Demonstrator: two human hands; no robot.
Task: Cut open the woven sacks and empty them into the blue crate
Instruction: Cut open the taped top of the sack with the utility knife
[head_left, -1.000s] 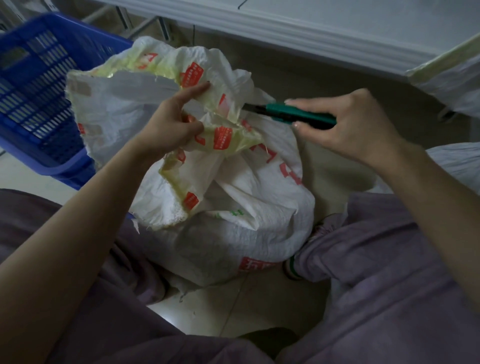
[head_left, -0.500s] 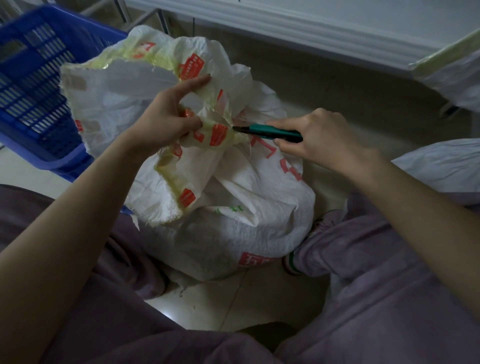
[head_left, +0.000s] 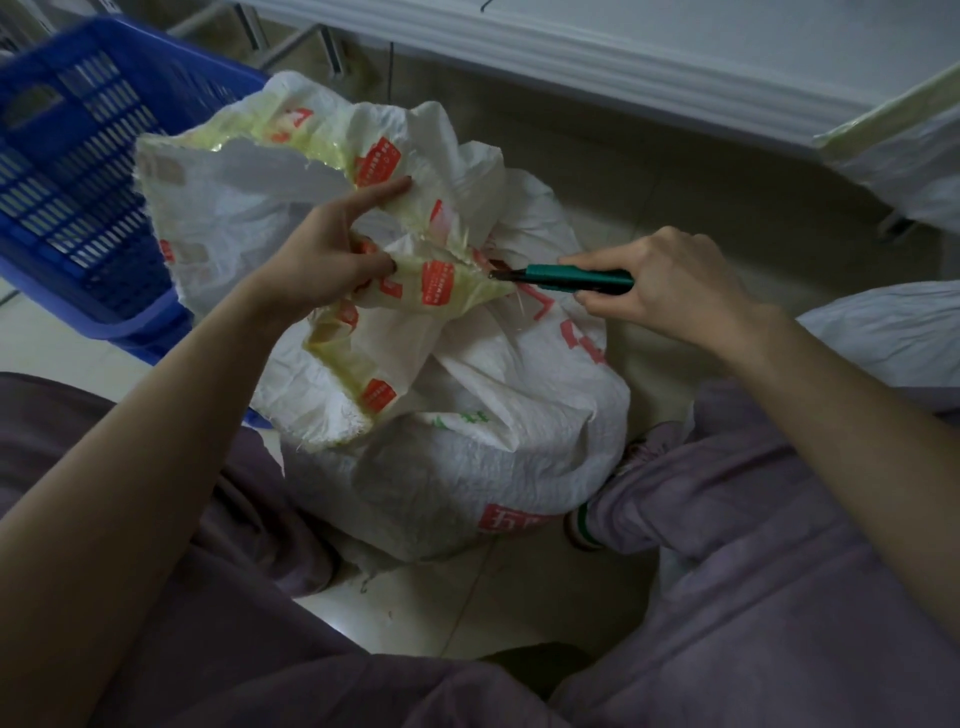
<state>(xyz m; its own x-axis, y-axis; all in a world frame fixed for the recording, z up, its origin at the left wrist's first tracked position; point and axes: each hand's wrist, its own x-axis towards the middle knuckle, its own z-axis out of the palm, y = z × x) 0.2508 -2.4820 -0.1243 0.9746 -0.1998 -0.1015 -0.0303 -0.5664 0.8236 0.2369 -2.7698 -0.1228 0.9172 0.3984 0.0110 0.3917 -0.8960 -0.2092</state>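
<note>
Where the sack (head_left: 467, 457) stood: on the floor (head_left: 519, 597) between the person's knees, white and woven with red print, its top already slit.
Flap (head_left: 291, 208): a wide piece of the sack's top, lifted to the left, with a yellowish lining and a frayed edge.
Left hand (head_left: 322, 260): grasped the flap, thumb and curled fingers pinching the fabric, forefinger stretched out along it.
Right hand (head_left: 670, 280): clenched round the knife (head_left: 571, 275), to the right of the flap.
Knife: green handle, lying roughly level, its tip touching the flap's frayed edge above the sack's mouth.
Crate (head_left: 78, 208): blue and slatted, on the floor behind and left of the sack, partly hidden by the flap; its contents could not be told.
Second sack (head_left: 883, 332): white, near the right knee.
Third sack (head_left: 909, 156): farther back on the right.
Trousers (head_left: 779, 571): mauve, on both sides of the sack.
Shoe (head_left: 584, 525): just beside the sack's lower right.
</note>
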